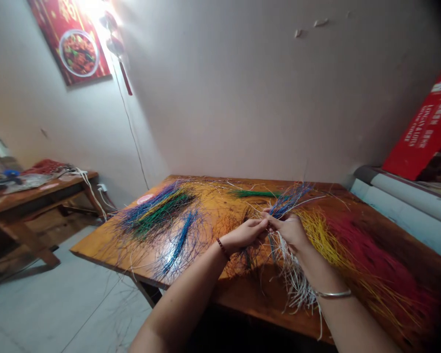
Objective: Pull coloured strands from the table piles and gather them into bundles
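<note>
Both hands meet over the right half of the wooden table [213, 201]. My right hand [292, 229] is closed around a bundle of thin blue strands [292, 197], whose loose ends fan out up and to the right. My left hand [250, 232] has its fingers pinched together at the same bundle, touching my right fingertips. What lies exactly between the fingertips is too small to make out. White strands [297, 284] hang or lie below my right hand toward the table's front edge. Dark and orange-brown strands [247, 257] lie beneath my left hand.
Yellow strands [321, 240] and red strands [378, 262] spread to the right. A green bundle [255, 193] lies behind; a blue bundle [181, 240] and a mixed-colour pile [156, 211] lie left. Rolled sheets [411, 186] border the right side. Another table [40, 196] stands far left.
</note>
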The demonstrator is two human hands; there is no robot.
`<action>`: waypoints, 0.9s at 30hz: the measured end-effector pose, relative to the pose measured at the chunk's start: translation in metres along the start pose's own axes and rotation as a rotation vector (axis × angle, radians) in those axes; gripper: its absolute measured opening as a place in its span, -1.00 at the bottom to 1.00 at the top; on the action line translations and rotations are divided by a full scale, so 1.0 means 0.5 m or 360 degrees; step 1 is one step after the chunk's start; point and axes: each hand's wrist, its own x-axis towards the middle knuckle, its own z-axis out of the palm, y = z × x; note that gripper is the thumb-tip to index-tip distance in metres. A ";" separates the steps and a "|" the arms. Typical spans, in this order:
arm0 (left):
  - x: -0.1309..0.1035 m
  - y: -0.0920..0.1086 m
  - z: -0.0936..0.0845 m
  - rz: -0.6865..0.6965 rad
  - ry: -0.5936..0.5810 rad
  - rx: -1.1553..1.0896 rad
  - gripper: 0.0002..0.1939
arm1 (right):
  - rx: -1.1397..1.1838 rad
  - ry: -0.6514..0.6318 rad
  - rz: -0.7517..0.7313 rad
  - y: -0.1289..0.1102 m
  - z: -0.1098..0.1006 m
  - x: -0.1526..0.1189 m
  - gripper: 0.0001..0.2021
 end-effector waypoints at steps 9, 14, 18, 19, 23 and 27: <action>0.030 -0.026 -0.008 0.0219 0.0392 -0.0106 -0.51 | 0.0133 0.0028 0.0205 0.001 -0.005 0.005 -0.61; 0.033 -0.033 -0.008 0.0239 0.0471 0.0036 -0.51 | 0.0183 0.0121 0.0108 0.004 -0.004 0.008 -0.64; 0.035 -0.036 -0.006 0.0259 0.0583 0.0089 -0.49 | 0.0180 0.0091 0.0060 0.007 -0.006 0.013 -0.63; 0.035 -0.037 -0.004 0.0264 0.0597 0.0039 -0.48 | 0.0165 0.0079 0.0061 0.007 -0.007 0.014 -0.62; 0.038 -0.039 0.005 0.0271 0.0614 -0.0187 -0.48 | 0.0083 0.0096 0.0104 0.004 -0.009 0.014 -0.63; 0.045 -0.046 0.011 0.0334 0.0729 -0.0169 -0.50 | 0.0098 0.0115 0.0149 0.000 -0.005 0.011 -0.65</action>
